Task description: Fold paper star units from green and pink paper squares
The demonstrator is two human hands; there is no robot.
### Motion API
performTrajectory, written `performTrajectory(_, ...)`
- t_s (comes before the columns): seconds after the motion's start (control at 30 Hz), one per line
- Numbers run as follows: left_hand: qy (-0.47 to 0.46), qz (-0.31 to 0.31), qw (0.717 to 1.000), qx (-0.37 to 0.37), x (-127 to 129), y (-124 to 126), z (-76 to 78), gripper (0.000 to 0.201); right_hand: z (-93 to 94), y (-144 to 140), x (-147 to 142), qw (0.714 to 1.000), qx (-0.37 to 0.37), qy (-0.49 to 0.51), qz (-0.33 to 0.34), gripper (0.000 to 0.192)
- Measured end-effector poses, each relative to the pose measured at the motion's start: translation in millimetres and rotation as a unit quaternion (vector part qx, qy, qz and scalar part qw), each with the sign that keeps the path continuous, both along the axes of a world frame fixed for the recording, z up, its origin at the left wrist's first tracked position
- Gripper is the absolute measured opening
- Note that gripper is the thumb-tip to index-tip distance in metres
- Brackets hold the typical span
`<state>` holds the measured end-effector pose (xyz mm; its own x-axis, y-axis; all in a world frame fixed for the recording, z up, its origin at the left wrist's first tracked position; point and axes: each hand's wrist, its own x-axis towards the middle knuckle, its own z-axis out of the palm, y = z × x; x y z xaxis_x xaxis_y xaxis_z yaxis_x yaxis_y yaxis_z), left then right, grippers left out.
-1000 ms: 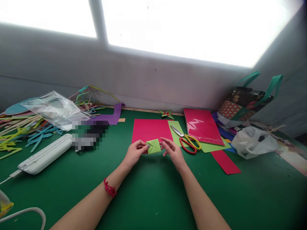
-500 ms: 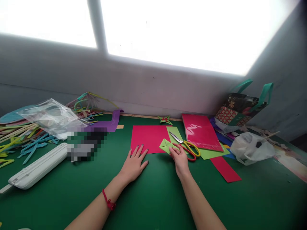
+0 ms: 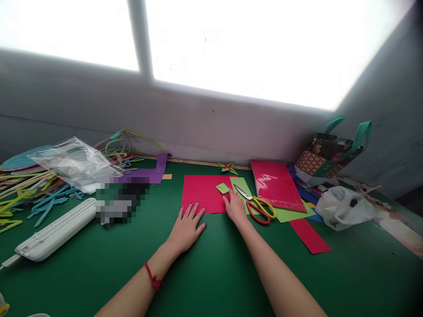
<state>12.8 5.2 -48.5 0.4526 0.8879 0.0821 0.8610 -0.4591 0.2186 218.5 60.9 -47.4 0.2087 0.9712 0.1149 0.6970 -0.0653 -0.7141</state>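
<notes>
Left hand (image 3: 185, 230): palm down, fingers spread wide, nothing in its grasp; fingertips rest on the near edge of a red sheet (image 3: 201, 191) lying on the green counter (image 3: 211, 268). Red cord bracelet (image 3: 156, 283) at that wrist. Right hand (image 3: 237, 208): fingers partly extended, tips at the right corner of a small folded green paper (image 3: 222, 188); cannot tell whether they pinch it or only touch. Folded paper is over the right part of the red sheet. Scissors (image 3: 263, 208), red and yellow handles, just right of the right hand, blades across a light green sheet (image 3: 242, 182). Paper star (image 3: 228, 167) beyond, near the wall.
</notes>
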Motion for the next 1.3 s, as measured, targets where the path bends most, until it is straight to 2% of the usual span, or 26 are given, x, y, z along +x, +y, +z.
performTrajectory(0.1, 0.006, 0.002, 1.0, 0.004, 0, 0, -0.7, 0.052, -2.7, 12, -10, 0.996, -0.027, -0.081, 0.037, 0.051)
performTrajectory(0.23, 0.007, 0.0, 1.0, 0.012, 0, 1, -3.1, 0.052, 6.9, 24, -18, 0.983, -0.029, -0.171, 0.058, 0.053)
performTrajectory(0.33, 0.002, 0.001, 1.0, 0.015, -1, 1, -4.4, 0.052, 10.8, 7, -5, 0.942, 0.008, -0.333, 0.051, 0.051)
performTrajectory(0.43, -0.004, -0.002, 1.0, 0.01, -1, 0, -3.6, 0.052, 4.5, -23, 31, 0.912, 0.003, -0.409, 0.009, 0.049)
performTrajectory(0.57, -0.012, -0.003, 1.0, -0.006, -2, -1, -0.1, 0.052, -8.9, -49, 81, 0.909, -0.077, -0.407, -0.043, 0.045)
performTrajectory(0.67, -0.016, -0.003, 1.0, -0.02, -2, -2, 3.1, 0.052, -12.1, -50, 99, 0.902, -0.083, -0.416, -0.08, 0.045)
performTrajectory(0.77, -0.014, -0.004, 0.999, -0.036, -1, -4, 6.9, 0.051, -9.5, -42, 103, 0.905, -0.112, -0.394, -0.118, 0.048)
performTrajectory(0.93, 0.004, -0.009, 0.998, -0.066, -5, -12, 16.2, 0.053, -5.3, -35, 100, 0.904, -0.152, -0.373, -0.146, 0.049)
performTrajectory(1.1, 0.015, -0.054, 0.992, -0.111, -29, -33, 25.5, 0.056, 3.0, -43, 93, 0.901, -0.113, -0.39, -0.153, 0.049)
performTrajectory(1.17, 0.009, -0.07, 0.99, -0.121, -40, -44, 26.9, 0.055, 10.0, -52, 80, 0.904, -0.058, -0.401, -0.136, 0.05)
performTrajectory(1.2, 0.007, -0.074, 0.99, -0.122, -43, -49, 27.2, 0.055, 13.4, -58, 70, 0.911, -0.025, -0.403, -0.086, 0.05)
performTrajectory(1.27, 0.005, -0.075, 0.99, -0.122, -48, -56, 27.4, 0.054, 17.6, -70, 46, 0.922, -0.003, -0.381, 0.077, 0.051)
performTrajectory(1.3, 0.005, -0.074, 0.99, -0.124, -48, -58, 27.5, 0.054, 18.1, -75, 33, 0.918, -0.013, -0.361, 0.167, 0.051)
